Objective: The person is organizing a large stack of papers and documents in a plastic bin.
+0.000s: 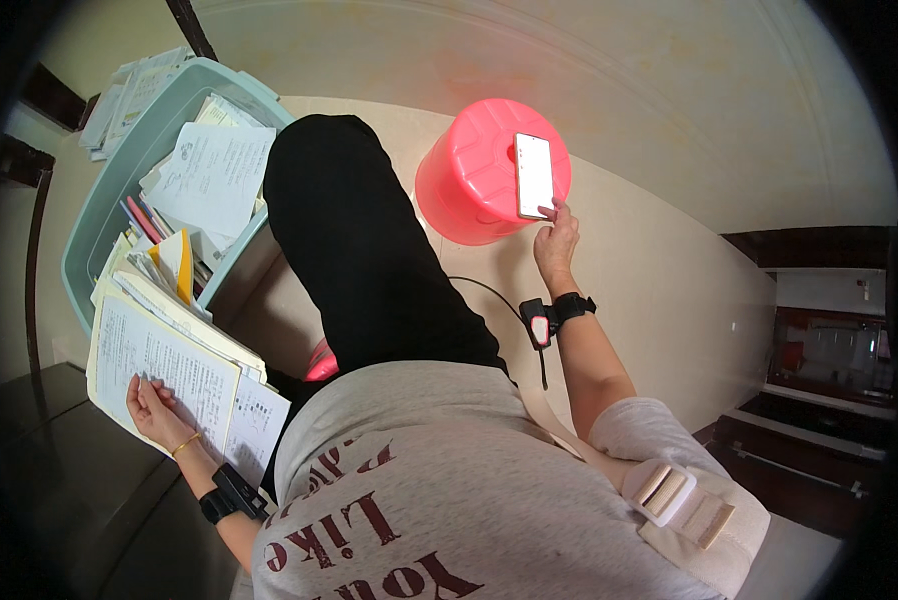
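My left hand (151,411) rests on a printed sheet (130,330) with its fingers loosely curled and nothing gripped. That sheet tops a stack of papers and folders leaning on the near end of a pale green plastic tub (89,225); another printed sheet (258,416) sticks out beneath it. On the right, a smartphone (535,169) with a bright, mostly white screen lies on the lid of a pink plastic bucket or stool (479,150). My right hand (557,240) reaches to the phone's lower end, fingertips touching it or just over its screen.
Loose sheets (209,169), books and a yellow folder (186,262) fill the tub. More papers (130,101) are piled beyond it. A dark, glossy surface (44,442) lies at lower left. A wall (644,97) runs behind the bucket. A black cable (494,289) hangs near my right wrist.
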{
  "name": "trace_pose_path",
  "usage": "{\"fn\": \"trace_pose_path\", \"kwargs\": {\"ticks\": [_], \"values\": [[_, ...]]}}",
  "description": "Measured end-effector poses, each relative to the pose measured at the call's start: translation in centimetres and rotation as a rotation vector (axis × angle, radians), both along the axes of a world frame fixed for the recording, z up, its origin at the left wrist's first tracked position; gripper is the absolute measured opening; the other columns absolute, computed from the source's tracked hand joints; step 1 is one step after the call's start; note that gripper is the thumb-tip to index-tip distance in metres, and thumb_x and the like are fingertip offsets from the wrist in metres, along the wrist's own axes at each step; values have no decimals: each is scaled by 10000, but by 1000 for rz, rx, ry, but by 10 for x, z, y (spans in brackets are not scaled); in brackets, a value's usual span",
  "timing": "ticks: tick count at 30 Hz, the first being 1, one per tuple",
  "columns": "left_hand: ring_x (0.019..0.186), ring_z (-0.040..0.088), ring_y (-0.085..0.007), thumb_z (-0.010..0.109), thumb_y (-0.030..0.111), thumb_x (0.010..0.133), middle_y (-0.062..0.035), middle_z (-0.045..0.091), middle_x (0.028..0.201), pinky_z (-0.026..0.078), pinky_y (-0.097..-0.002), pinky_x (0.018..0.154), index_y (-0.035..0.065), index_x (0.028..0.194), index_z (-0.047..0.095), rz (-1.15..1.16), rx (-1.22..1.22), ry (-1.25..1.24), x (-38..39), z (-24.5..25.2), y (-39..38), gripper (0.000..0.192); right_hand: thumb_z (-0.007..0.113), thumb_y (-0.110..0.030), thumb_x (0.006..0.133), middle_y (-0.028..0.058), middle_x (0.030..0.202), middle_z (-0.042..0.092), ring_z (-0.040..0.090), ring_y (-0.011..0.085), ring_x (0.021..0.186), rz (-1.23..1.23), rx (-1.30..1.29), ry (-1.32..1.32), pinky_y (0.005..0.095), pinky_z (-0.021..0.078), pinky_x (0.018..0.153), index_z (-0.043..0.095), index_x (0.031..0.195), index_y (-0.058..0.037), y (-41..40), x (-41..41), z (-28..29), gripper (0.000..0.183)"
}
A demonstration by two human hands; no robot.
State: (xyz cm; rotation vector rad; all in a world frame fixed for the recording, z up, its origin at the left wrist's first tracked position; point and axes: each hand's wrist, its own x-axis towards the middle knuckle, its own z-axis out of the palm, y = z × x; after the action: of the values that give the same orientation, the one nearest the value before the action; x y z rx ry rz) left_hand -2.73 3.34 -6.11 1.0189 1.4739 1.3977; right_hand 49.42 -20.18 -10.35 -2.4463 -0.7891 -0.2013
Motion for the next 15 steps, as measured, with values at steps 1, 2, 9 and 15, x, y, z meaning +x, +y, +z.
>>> {"fn": "trace_pose_path", "kwargs": {"ticks": [1, 2, 9, 15], "values": [[505, 429, -29, 505, 89, 827, -15, 534, 655, 347, -116, 445, 29, 970, 503, -1, 3, -17, 1, 0, 0, 156, 404, 71, 625, 48, 873, 614, 459, 260, 909, 1, -1, 1, 374, 326, 816, 452, 1061, -19, 0, 0, 0, 448], [506, 430, -29, 506, 90, 827, -15, 535, 653, 348, -115, 446, 29, 970, 504, -1, 6, -33, 1, 1, -1, 156, 406, 74, 621, 45, 880, 613, 456, 259, 912, 8, -25, -11, 372, 321, 820, 454, 1058, -20, 0, -1, 1, 450], [500, 433, -29, 506, 87, 826, -17, 536, 646, 348, -117, 438, 26, 970, 504, 8, 10, -26, 1, 1, 0, 157, 416, 94, 605, 31, 895, 612, 453, 254, 910, 26, -91, -78, 377, 316, 810, 472, 1029, -24, -1, -3, 0, 443], [487, 429, -30, 504, 79, 824, -20, 539, 648, 344, -121, 428, 23, 973, 503, 15, 6, 2, -1, -1, 2, 159, 421, 88, 608, 30, 890, 612, 456, 246, 909, 31, -98, -72, 371, 316, 806, 471, 1027, -33, -2, 0, -4, 440]]}}
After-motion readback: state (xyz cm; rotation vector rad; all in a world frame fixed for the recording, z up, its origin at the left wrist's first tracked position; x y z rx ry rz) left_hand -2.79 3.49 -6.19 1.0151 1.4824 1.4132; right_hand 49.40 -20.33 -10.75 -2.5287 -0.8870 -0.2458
